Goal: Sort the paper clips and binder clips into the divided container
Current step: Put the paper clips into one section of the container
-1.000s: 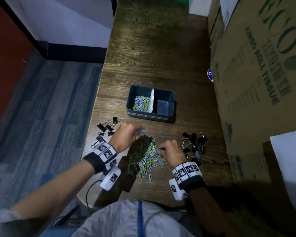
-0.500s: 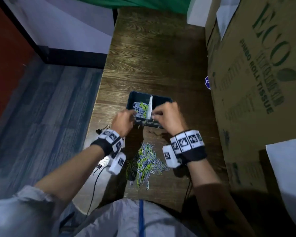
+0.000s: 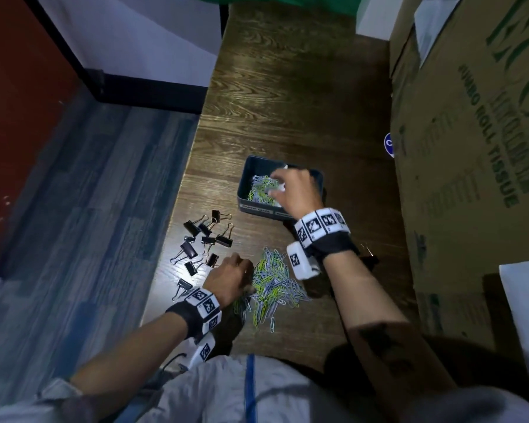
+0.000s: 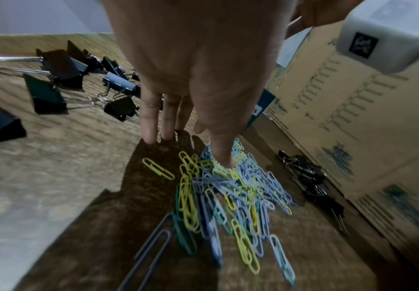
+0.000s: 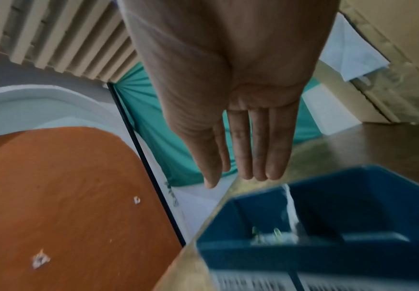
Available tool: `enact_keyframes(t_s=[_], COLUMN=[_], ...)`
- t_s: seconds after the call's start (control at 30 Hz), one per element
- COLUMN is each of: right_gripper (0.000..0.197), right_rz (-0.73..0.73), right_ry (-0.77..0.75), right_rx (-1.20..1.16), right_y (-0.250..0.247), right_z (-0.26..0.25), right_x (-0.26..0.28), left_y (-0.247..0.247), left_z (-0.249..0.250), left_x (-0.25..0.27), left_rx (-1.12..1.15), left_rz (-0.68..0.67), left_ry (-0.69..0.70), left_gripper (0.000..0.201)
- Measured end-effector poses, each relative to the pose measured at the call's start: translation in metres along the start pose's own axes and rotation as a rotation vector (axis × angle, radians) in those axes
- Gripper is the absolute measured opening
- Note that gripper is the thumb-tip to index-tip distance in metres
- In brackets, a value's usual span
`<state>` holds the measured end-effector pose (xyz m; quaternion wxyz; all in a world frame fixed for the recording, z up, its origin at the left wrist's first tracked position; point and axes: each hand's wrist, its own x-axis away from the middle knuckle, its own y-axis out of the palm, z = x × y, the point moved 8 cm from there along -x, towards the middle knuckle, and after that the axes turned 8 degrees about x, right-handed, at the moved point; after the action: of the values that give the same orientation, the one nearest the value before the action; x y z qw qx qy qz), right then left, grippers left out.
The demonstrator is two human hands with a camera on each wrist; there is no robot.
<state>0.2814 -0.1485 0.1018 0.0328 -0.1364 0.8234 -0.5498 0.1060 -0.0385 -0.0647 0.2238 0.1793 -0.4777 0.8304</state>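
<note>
Left hand point(image 4: 198, 78) spread, fingertips on paper clips point(image 4: 230, 196) | right hand point(image 5: 230, 88) spread above container point(image 5: 353, 216) | risk: tangled clips may spill onto table point(image 3: 287, 102)

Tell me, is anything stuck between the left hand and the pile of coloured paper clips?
Nothing visible. The left hand is right above the heap of yellow, blue and green wire paper clips on the wooden table, one fingertip already touching it. The black metal binder clips lie off to its left.

The table point(image 3: 287, 96) is dark wood with rough grain lines; the box point(image 3: 471, 148) is dull brown cardboard; the container point(image 5: 353, 196) is smooth blue plastic.
</note>
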Motion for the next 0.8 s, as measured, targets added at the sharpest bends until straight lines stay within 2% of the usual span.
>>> enact_keyframes(t_s=[0.07,0.13,0.17,0.2,0.27,0.33,0.4,0.53,0.6,0.73,0.8], right_gripper=[0.024,0.025,0.039,0.063,0.109,0.125,0.119,0.09,0.075,0.051,0.047], right_rz=[-0.101,-0.312,-0.427,-0.539,-0.683,-0.703,-0.659,-0.434,-0.358,-0.267,-0.28], right_ry=[-0.021,0.023,0.073,0.108,0.074,-0.021,-0.094,-0.143,-0.12,-0.077,-0.019], right_rx=[0.019,0.065,0.088,0.107,0.144,0.218,0.271,0.234,0.201,0.154,0.111], right_y=[0.036,0.085,0.109,0.132,0.161,0.175,0.182,0.18,0.175,0.158,0.153], right_z=[0.012,0.032,0.045,0.056,0.069,0.072,0.069,0.06,0.059,0.057,0.061], right_x=[0.025,0.054,0.071,0.087,0.117,0.139,0.155,0.17,0.171,0.165,0.163], left_y=[0.008,0.015,0.018,0.021,0.027,0.028,0.026,0.021,0.019,0.014,0.012], left_z=[0.002,0.004,0.005,0.005,0.004,0.004,0.004,0.01,0.019,0.023,0.023], left_x=[0.007,0.013,0.016,0.02,0.024,0.024,0.02,0.013,0.013,0.012,0.012], left_rx=[-0.021,-0.095,-0.139,-0.181,-0.253,-0.277,-0.241,-0.145,-0.101,0.03,0.064], left_rz=[-0.063,-0.086,-0.087,-0.085,-0.075,-0.029,0.022,0.022,-0.011,-0.022,-0.007], left_ry=[-0.003,0.029,0.054,0.08,0.117,0.147,0.165,0.153,0.167,0.159,0.17], left_gripper=[0.081,0.097,0.104,0.11,0.119,0.119,0.113,0.106,0.093,0.053,0.05])
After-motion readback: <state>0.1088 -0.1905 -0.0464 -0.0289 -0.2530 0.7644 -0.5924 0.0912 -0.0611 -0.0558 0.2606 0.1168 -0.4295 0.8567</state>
